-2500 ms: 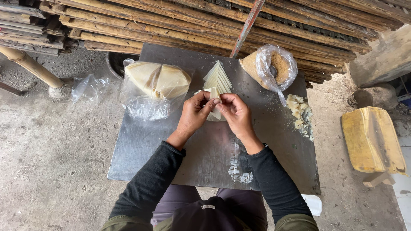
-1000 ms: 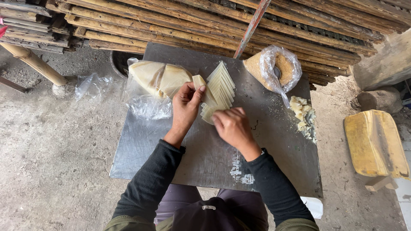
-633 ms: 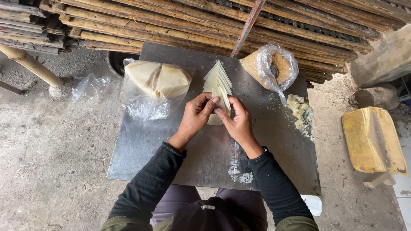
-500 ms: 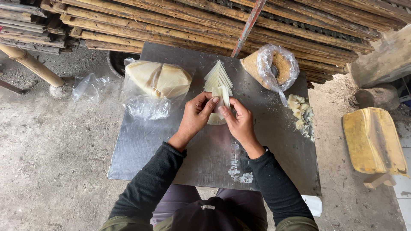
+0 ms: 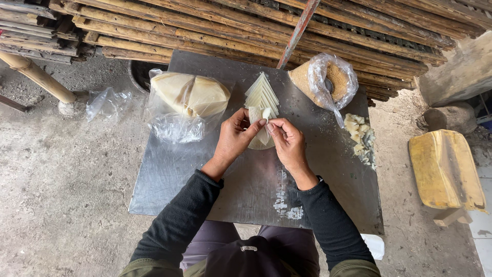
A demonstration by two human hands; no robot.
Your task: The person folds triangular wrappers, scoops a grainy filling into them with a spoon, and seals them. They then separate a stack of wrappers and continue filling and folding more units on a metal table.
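1. Head view, looking straight down: grey metal desk [image 5: 169, 179] set on a concrete floor [image 5: 61, 195], slatted bamboo racks [image 5: 215, 25] along its far edge.
2. Left hand [image 5: 233, 138]: pinched on the left edge of a pale wrapper sheet [image 5: 260, 137], thumb on top, fingers curled beneath.
3. Right hand [image 5: 288, 143]: pinched on the same sheet from the right, fingertips meeting the left thumb at the folded top corner.
4. Wrapper sheet: held just above the desk centre, rounded lower edge showing between both hands, upper part folded over.
5. Stack of triangular wrappers [image 5: 262, 92]: cream, fanned with points away from the person, lying on the desk just beyond the hands.
6. Clear plastic bag [image 5: 187, 102]: far-left part of the desk, holding cream wedge-shaped wrapper bundles, loose film crumpled at its near side.
7. Second clear bag [image 5: 325, 82]: far-right part of the desk, rounded, open-topped, filled with brown granular material.
8. Pale crumbly lumps [image 5: 360, 138]: right part of the desk, near the brown bag.
9. White smears [image 5: 284, 200]: near part of the desk, between the forearms.
10. Empty crumpled clear bag [image 5: 105, 102]: on the floor, left of the desk.
11. Yellow flattened container [image 5: 445, 169]: on the floor, well apart, to the right.
12. Labels or print on the bags: none legible.
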